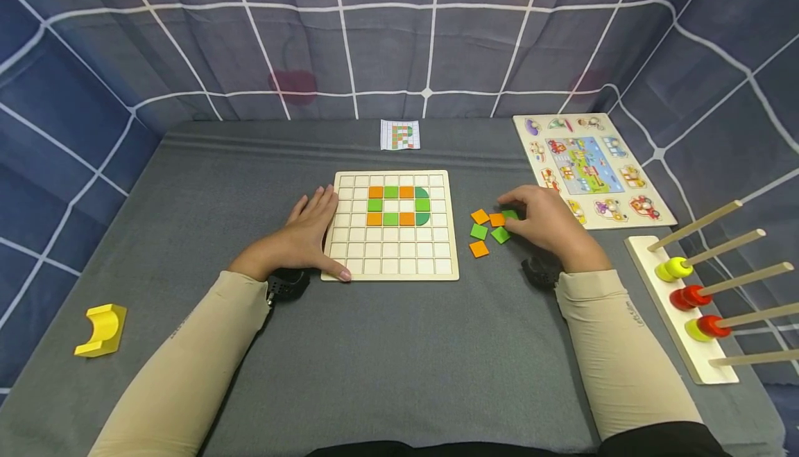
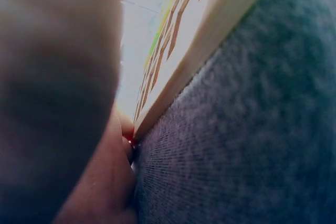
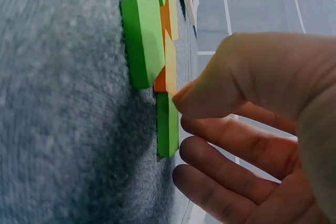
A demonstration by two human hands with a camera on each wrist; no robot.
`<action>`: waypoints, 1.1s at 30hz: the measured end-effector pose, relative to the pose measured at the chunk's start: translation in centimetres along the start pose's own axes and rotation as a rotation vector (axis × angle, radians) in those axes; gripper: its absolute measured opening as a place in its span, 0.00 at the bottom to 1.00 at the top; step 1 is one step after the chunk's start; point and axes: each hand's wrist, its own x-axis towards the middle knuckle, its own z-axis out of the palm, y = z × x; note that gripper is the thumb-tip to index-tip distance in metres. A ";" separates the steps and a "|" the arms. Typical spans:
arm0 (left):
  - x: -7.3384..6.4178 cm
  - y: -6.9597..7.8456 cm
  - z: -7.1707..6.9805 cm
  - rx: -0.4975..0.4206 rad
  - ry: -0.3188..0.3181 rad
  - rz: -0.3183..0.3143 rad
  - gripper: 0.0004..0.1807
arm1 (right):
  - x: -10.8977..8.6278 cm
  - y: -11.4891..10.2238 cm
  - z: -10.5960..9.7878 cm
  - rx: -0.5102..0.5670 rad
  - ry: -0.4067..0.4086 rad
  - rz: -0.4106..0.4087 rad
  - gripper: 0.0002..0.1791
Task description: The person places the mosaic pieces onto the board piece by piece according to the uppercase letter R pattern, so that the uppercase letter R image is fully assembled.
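A square wooden grid board [image 1: 390,268] lies mid-table, with orange and green square tiles and dark green rounded pieces [image 1: 422,218] forming a closed loop on its upper part. My left hand [image 1: 306,231] rests along the board's left side, fingers spread, thumb at the lower left corner. Right of the board is a loose group of orange tiles [image 1: 478,249] and green tiles [image 1: 478,231]. Over the right end of that group is my right hand [image 1: 544,221]. Its thumb and fingertips are close to a green tile [image 3: 167,124] lying on the cloth; contact is unclear.
Behind the board lies a small pattern card [image 1: 400,135]. A picture puzzle board [image 1: 599,173] sits at the back right, a peg stand [image 1: 680,308] with red and yellow rings in front of it. A yellow arched block [image 1: 102,330] is at the far left.
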 end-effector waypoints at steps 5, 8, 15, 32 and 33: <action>0.0 0.1 -0.1 -0.005 0.000 0.002 0.89 | -0.1 -0.1 -0.1 0.006 -0.020 0.014 0.22; 0.0 0.1 -0.1 -0.007 -0.003 0.001 0.89 | -0.1 -0.2 -0.2 0.010 -0.032 0.011 0.22; -0.1 0.1 -0.1 -0.002 -0.005 -0.003 0.88 | -0.1 -0.3 -0.2 0.007 -0.037 0.019 0.21; -0.1 0.1 -0.1 -0.006 -0.006 -0.011 0.89 | -0.4 -0.1 0.3 -0.013 0.005 0.027 0.15; -0.1 0.1 -0.1 -0.006 -0.005 -0.010 0.89 | -0.4 -0.1 0.3 -0.016 0.008 0.024 0.15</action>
